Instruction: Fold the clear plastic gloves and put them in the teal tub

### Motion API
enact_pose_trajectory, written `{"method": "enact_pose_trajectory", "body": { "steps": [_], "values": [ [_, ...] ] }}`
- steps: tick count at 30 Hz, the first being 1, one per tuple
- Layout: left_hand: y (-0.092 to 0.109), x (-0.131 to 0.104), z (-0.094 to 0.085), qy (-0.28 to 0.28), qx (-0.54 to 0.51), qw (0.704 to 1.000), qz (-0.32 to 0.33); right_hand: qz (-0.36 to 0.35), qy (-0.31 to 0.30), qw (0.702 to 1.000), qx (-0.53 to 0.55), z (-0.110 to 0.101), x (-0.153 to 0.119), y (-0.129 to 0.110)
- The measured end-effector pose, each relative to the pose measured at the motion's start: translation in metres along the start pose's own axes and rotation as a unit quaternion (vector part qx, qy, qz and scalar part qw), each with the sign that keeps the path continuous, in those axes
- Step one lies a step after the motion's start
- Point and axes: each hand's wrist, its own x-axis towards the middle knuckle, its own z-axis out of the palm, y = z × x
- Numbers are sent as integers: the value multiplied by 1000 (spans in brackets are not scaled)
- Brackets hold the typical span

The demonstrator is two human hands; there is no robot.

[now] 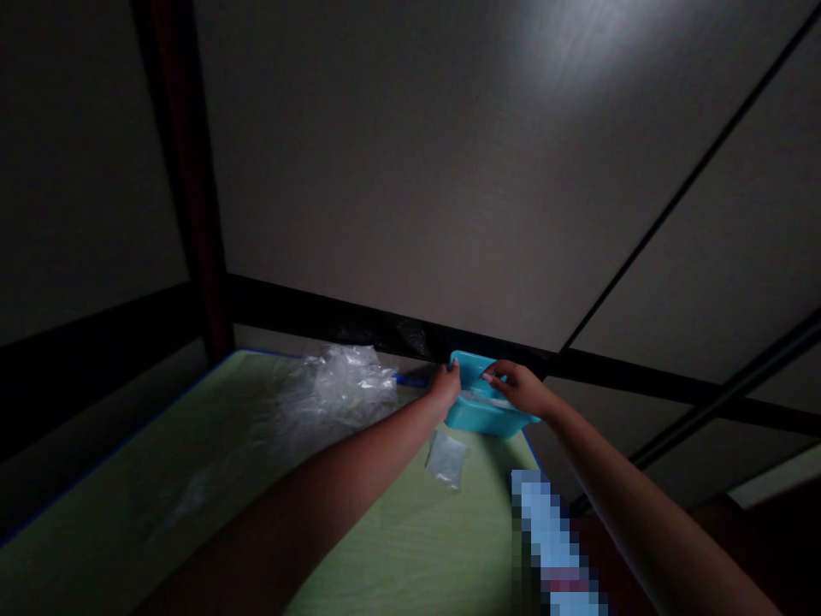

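A turquoise plastic basket [491, 421] stands at the far right corner of the green table. My left hand [446, 383] is closed on its left rim, with the thumb over the edge. Over the basket's opening is my right hand [516, 387], its fingers pinched together; what they hold, if anything, is too small to make out. Some clear plastic [484, 399] shows inside the basket, partly hidden by the front wall. Just in front of the basket, a small clear plastic packet [447, 459] with pale contents lies flat on the table.
A loose heap of clear plastic bags [343, 385] spreads over the table's [385, 547] back left part. Grey wall panels [385, 171] rise behind, with a dark red post [186, 171] at left. A pixelated blurred patch [552, 539] covers the right table edge.
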Motion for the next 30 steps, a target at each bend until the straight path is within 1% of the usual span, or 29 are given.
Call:
{"method": "enact_pose_trajectory", "body": {
  "steps": [1, 2, 3, 4, 6, 8, 9, 10, 11, 12, 14, 17, 20, 23, 26, 28, 30],
  "values": [
    [2, 1, -11, 16, 38, 999, 17, -8, 31, 999, 1, -3, -4, -5],
    [4, 2, -28, 31, 81, 995, 40, -18, 62, 998, 2, -6, -7, -12],
    [5, 3, -48, 47, 122, 989, 64, -28, 91, 995, 4, -7, -11, -21],
    [5, 4, -72, 63, 166, 980, 86, -40, 115, 993, 7, -7, -14, -31],
    [2, 6, -127, 95, 251, 955, 123, -76, 148, 986, 14, -2, -18, -54],
    [-2, 5, -180, 117, 329, 926, 146, -155, 153, 976, 3, 11, -19, -78],
    [-5, 5, -201, 117, 363, 911, 156, -182, 137, 974, -4, 19, -18, -90],
    [-7, 4, -219, 110, 393, 897, 169, -202, 125, 971, -6, 29, -16, -101],
    [-11, 3, -232, 100, 420, 884, 182, -212, 108, 971, -5, 39, -14, -111],
    [-14, 2, -241, 91, 442, 871, 193, -215, 86, 973, 1, 48, -11, -120],
    [-21, 0, -250, 79, 475, 852, 206, -223, 54, 973, 15, 67, -7, -133],
    [-30, 0, -250, 58, 500, 839, 210, -223, 34, 974, 31, 88, -7, -144],
    [-33, 0, -243, 11, 503, 839, 208, -210, 22, 976, 44, 101, -14, -149],
    [-29, -3, -230, -34, 483, 848, 215, -190, 17, 980, 57, 108, -25, -150],
    [-12, -8, -217, -49, 442, 865, 233, -172, 16, 982, 74, 110, -38, -149],
    [8, -11, -214, -43, 410, 876, 249, -156, 18, 984, 89, 110, -45, -147],
    [32, -13, -218, -25, 378, 887, 263, -134, 21, 985, 104, 109, -50, -145]
  ]
}}
